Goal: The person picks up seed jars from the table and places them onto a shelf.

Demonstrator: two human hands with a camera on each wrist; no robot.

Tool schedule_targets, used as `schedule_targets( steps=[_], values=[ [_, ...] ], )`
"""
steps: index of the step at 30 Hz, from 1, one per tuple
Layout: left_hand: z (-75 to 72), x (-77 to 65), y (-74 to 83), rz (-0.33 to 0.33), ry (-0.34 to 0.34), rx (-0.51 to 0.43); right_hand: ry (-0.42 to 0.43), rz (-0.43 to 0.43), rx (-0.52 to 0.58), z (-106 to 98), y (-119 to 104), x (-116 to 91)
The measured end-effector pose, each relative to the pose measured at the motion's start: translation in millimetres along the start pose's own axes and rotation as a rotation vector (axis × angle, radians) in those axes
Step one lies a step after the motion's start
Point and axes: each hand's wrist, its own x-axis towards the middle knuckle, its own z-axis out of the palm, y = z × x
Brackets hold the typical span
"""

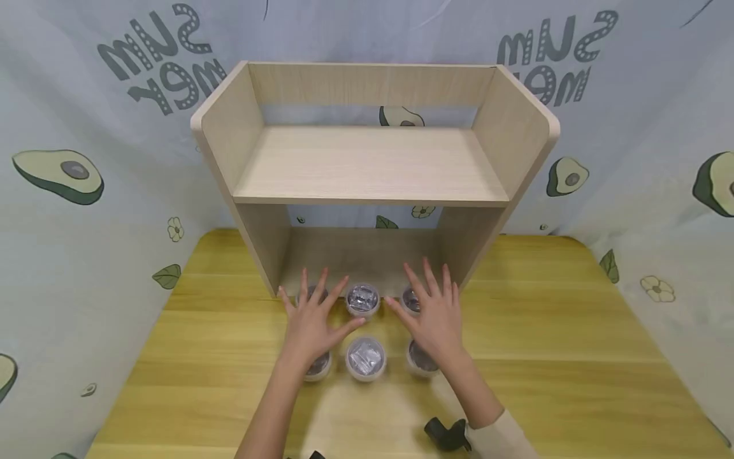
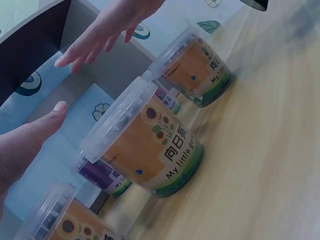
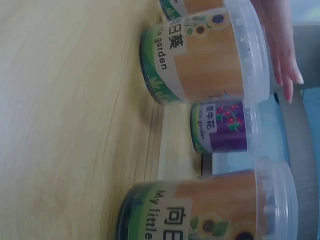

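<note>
Both hands are spread above two rows of clear-lidded plastic tubs. My left hand (image 1: 309,322) hovers over the left tubs, fingers pointing toward the shelf and nothing held. Over the right tubs, my right hand (image 1: 437,319) is spread likewise, partly hiding them. Between the hands stand a back middle tub (image 1: 362,298) and a front middle tub (image 1: 366,358). The front tubs carry orange sunflower labels, as on the sunflower tub (image 2: 150,140) in the left wrist view. Behind them, a purple-labelled tub (image 3: 225,127) shows in the right wrist view. Whether fingertips touch any lids, I cannot tell.
A pale wooden two-tier shelf (image 1: 369,162) stands behind the tubs, its lower compartment facing them. Around it lies the yellow wood-grain table (image 1: 550,344). A printed avocado cloth (image 1: 103,255) hangs behind and at the sides. Near the right wrist is a black object (image 1: 447,435).
</note>
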Motion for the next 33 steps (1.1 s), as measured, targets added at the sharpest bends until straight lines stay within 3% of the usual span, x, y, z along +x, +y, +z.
schedule_targets(
  steps=[12, 17, 23, 27, 30, 33],
  values=[
    [-3.8, -4.3, -1.7, 0.028, 0.040, 0.003, 0.117, -0.024, 0.106, -5.4, 6.9, 1.3],
    [-7.8, -14.2, -5.6, 0.049, 0.053, 0.007, 0.308, -0.046, 0.252, -1.8, 20.1, -0.2],
    [-16.2, -34.2, -14.9, 0.019, 0.047, -0.048, 0.540, 0.024, 0.498, -3.7, 44.8, 3.4],
    [-21.3, -44.3, -20.0, -0.006, 0.033, -0.063, 0.680, 0.064, 0.588, -18.8, 48.1, 6.3],
    [-23.2, -51.2, -23.4, -0.032, 0.022, -0.062, 0.731, 0.113, 0.618, -29.7, 46.7, 7.2],
    [-24.0, -56.8, -26.0, -0.043, 0.027, -0.068, 0.729, 0.184, 0.682, -31.4, 54.1, 7.1]
  ],
)
